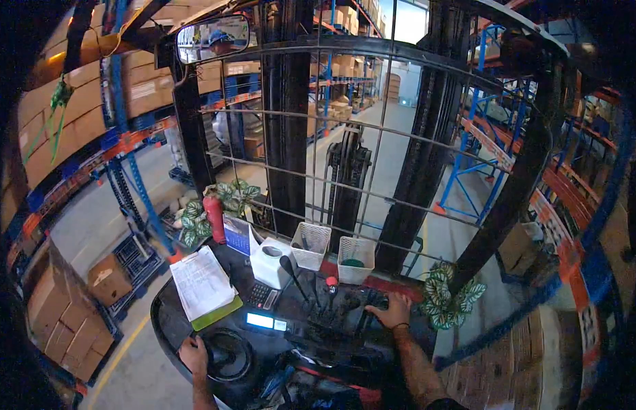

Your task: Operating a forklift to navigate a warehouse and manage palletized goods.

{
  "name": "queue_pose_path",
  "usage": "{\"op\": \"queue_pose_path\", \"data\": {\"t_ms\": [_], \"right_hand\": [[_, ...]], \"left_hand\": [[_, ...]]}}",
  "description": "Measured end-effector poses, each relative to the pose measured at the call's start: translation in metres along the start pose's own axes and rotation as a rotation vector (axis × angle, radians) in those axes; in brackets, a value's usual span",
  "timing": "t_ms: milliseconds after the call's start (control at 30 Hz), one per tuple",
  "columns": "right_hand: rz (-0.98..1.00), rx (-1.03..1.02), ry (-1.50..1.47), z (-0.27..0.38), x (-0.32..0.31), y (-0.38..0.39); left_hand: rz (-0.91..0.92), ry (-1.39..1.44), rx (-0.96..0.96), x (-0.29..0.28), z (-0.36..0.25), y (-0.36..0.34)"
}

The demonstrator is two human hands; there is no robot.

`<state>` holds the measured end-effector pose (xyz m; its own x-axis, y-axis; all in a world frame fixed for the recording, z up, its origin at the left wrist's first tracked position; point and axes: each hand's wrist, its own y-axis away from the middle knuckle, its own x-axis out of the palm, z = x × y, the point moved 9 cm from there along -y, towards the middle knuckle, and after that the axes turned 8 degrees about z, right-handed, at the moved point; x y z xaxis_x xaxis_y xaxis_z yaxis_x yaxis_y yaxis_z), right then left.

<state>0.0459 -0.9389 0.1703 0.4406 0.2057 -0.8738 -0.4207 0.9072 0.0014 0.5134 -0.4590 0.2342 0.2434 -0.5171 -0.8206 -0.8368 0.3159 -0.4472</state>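
Observation:
My left hand (193, 355) is closed at the left rim of a small black steering wheel (229, 374), its fingertips partly hidden. On the right of the black dashboard, my right hand (394, 311) is closed over a dark control lever, the thumb pointing left. Between the hands stand several black levers, one with a red knob (332, 281). A lit display (266, 321) lies ahead of the wheel. Behind it are a calculator (262, 296) and a white tissue box (271, 264). Printed sheets (203, 281) on a green clipboard (217, 313) lie at the left.
Two white baskets (356, 260), a desk calendar (240, 236), a red bottle-shaped extinguisher (214, 217) and leafy plants (452, 295) line the dashboard. Beyond the wire guard and dark mast (285, 137), an aisle (393, 157) runs between blue-orange racks. Stacked cartons (66, 321) stand left.

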Motion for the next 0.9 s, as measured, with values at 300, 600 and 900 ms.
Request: {"op": "queue_pose_path", "data": {"t_ms": [300,600,900], "right_hand": [[-0.145,-0.062,0.028,-0.034,0.014,-0.014],[-0.083,-0.029,0.007,-0.025,0.049,-0.035],[0.056,0.056,0.024,-0.014,0.017,-0.01]], "left_hand": [[-0.028,-0.005,0.078,0.015,-0.033,-0.002],[0.003,-0.033,0.101,0.041,-0.013,-0.014],[0.098,0.088,0.012,0.042,0.001,-0.005]]}}
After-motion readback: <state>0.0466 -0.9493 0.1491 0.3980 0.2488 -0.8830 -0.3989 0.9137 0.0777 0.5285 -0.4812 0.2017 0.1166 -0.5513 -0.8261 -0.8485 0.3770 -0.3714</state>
